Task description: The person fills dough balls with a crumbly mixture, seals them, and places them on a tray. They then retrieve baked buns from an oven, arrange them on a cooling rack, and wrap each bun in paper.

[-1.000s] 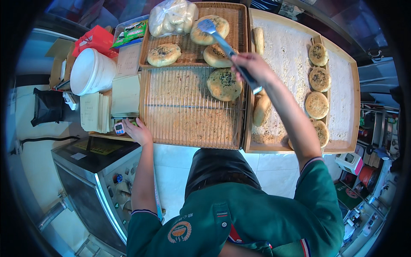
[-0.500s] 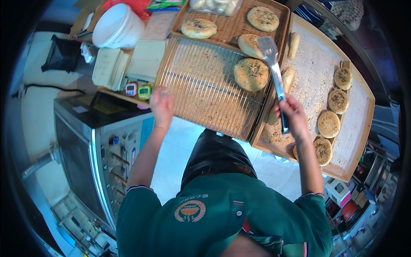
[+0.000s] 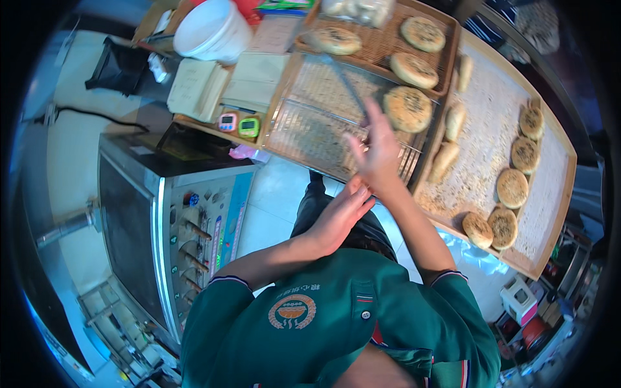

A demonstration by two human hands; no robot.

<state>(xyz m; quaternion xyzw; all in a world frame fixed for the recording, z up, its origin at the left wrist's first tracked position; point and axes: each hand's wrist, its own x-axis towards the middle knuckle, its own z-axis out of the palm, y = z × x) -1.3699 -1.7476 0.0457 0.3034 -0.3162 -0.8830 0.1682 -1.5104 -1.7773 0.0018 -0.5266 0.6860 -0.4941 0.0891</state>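
My right hand point(image 3: 380, 152) is over the wire rack point(image 3: 304, 132) and seems to grip a pair of metal tongs point(image 3: 347, 81). Motion blurs the tongs, and their handle is hidden behind the hand. They point up and left, toward a flat round bread point(image 3: 336, 41) with dark seeds on top. My left hand point(image 3: 343, 213) reaches across with fingers stretched out, touching my right wrist. Just right of the tongs, a larger seeded bread point(image 3: 407, 109) lies on the rack.
Behind the rack, a brown woven tray point(image 3: 372, 48) holds breads and a clear bag. To the right, a wooden tray point(image 3: 482, 139) carries several breads and scattered crumbs. Left stand a white bucket point(image 3: 212, 31), paper pads point(image 3: 194, 90), two small timers point(image 3: 248, 127) and an oven point(image 3: 174, 187).
My right hand has swung left with the tongs, which now slant up and left over the rack. From beside the timers, my left hand has crossed to my right wrist. The view has shifted.
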